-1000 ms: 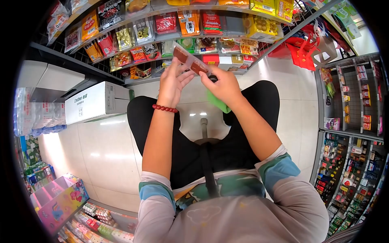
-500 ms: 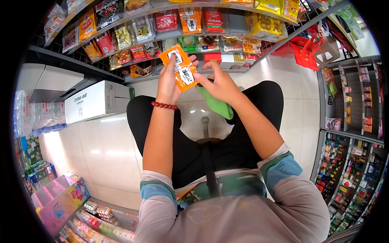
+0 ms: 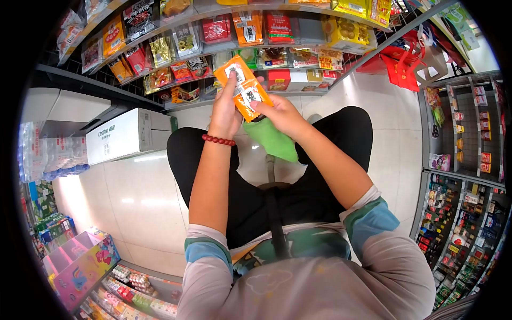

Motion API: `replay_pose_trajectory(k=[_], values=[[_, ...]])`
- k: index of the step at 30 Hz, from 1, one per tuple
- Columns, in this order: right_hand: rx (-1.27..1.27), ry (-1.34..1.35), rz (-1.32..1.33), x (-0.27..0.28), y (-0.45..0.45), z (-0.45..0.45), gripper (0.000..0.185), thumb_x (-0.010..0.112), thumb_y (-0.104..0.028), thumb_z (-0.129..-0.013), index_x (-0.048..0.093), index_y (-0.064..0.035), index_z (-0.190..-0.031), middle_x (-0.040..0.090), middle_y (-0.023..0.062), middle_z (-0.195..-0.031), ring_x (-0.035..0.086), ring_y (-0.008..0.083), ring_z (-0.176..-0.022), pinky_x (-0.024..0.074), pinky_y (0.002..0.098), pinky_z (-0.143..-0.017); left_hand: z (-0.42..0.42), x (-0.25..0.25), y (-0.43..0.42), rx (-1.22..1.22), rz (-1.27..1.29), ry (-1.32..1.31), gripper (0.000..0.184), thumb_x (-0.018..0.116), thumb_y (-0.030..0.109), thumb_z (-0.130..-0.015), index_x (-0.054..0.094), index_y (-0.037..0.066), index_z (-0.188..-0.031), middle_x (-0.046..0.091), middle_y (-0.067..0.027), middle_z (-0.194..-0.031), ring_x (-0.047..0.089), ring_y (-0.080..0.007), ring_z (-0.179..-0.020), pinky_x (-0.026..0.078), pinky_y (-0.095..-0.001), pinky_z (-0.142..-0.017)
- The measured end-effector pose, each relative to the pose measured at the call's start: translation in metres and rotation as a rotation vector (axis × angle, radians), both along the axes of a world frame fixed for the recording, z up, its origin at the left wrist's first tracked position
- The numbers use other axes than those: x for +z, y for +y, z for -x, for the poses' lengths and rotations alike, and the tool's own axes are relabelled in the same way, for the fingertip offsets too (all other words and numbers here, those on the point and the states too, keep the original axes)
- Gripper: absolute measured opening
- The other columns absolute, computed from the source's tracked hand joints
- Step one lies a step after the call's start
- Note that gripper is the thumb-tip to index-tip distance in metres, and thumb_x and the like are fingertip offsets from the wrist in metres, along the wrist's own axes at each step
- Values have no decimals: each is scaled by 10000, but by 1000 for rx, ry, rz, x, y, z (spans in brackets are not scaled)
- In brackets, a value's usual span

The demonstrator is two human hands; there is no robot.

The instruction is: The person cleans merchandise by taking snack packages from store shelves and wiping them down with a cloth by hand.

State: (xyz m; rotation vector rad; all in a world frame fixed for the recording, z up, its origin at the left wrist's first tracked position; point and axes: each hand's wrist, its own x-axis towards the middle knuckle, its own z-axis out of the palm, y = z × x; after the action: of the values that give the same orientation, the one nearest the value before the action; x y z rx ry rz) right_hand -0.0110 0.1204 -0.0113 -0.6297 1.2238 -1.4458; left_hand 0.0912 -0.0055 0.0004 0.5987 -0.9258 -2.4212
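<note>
An orange snack packet (image 3: 242, 85) with white labels is held up between my two hands, in front of the lower shelf. My left hand (image 3: 225, 109) grips its left side, thumb on the front, with a red bead bracelet (image 3: 218, 140) on the wrist. On the packet's lower right part lies the thumb of my right hand (image 3: 282, 113); its other fingers are mostly hidden behind. A green cloth (image 3: 273, 140) hangs below the packet by my right hand; what holds its upper end is hidden.
Curved shelves (image 3: 202, 53) of snack packets stand ahead. A white carton (image 3: 128, 133) and wrapped bottles (image 3: 53, 152) are at the left. Red bags (image 3: 402, 66) hang at the upper right, above a shelf rack (image 3: 469, 128). A pink box (image 3: 82, 266) sits at lower left.
The packet has turned from its brownish back to its orange front, then tilted slightly. My right hand has closed on its lower right part. The green cloth has swung left and shows more.
</note>
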Motion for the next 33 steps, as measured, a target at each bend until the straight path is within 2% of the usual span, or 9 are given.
replay_pose_trajectory(k=[4, 7, 14, 19, 22, 24, 25, 30, 33], values=[[-77, -38, 19, 7, -2, 3, 316, 648, -278, -996, 646, -34, -1198, 688, 5, -1029, 633, 64, -901, 514, 239, -805, 4, -2, 3, 32, -7, -77, 454, 454, 398, -1072, 541, 27, -1319, 679, -161, -1189, 672, -224, -1078, 549, -356, -941], [-123, -57, -74, 13, 0, 8, 314, 645, -292, -996, 648, -28, -1165, 682, 5, -1010, 623, 60, -860, 511, 240, -747, 4, -5, 7, 1, 96, -124, 317, 629, 290, -1011, 651, 26, -1186, 701, -48, -1097, 667, -126, -976, 520, -279, -872], [-152, -4, -21, 1, -3, 10, 336, 638, -330, -1002, 646, -34, -1161, 681, -7, -963, 620, 55, -813, 510, 232, -700, 4, -8, 6, 21, 101, -93, 299, 619, 246, -1014, 644, 16, -1204, 700, -57, -1112, 661, -132, -996, 506, -294, -901], [-171, 15, -41, 1, -5, 12, 359, 623, -365, -1010, 652, -31, -1137, 673, -13, -939, 597, 43, -779, 489, 218, -669, 4, -9, 5, 25, 118, -104, 246, 564, 136, -1023, 618, -8, -1214, 679, -88, -1165, 646, -163, -1081, 502, -313, -950], [-69, 147, -64, -3, -4, 24, 359, 616, -371, -1012, 655, -34, -1127, 667, -10, -909, 571, 50, -732, 468, 227, -636, 4, -7, 5, 61, 61, -96, 275, 530, 123, -1030, 577, -18, -1261, 666, -103, -1197, 648, -178, -1102, 507, -339, -979], [-93, 460, -142, -1, -1, 35, 360, 613, -370, -1010, 652, -32, -1127, 657, 1, -880, 557, 61, -743, 457, 231, -661, 4, -7, 4, 71, 88, -109, 283, 519, 117, -1030, 565, -20, -1273, 662, -107, -1205, 649, -182, -1107, 511, -345, -983], [-92, 460, -142, -3, -2, 38, 360, 613, -370, -1010, 652, -32, -1127, 657, 1, -880, 557, 61, -743, 457, 231, -661, 4, -8, 4, 81, 115, -123, 292, 509, 112, -1030, 553, -22, -1285, 658, -112, -1213, 650, -187, -1113, 514, -351, -988], [-255, 270, 45, -8, -5, 44, 290, 649, -271, -989, 635, -17, -1129, 633, 11, -892, 557, 72, -859, 451, 227, -765, 2, -11, 5, -4, 193, -151, 289, 534, 149, -1024, 598, 23, -1276, 674, -61, -1183, 651, -138, -1068, 520, -299, -925], [-261, 338, 66, -12, -4, 44, 252, 662, -208, -974, 626, -32, -1150, 625, 6, -901, 562, 75, -859, 458, 234, -760, 2, -14, 7, -47, 260, -187, 289, 537, 152, -1020, 597, 23, -1271, 674, -57, -1178, 638, -122, -1069, 497, -277, -932]])
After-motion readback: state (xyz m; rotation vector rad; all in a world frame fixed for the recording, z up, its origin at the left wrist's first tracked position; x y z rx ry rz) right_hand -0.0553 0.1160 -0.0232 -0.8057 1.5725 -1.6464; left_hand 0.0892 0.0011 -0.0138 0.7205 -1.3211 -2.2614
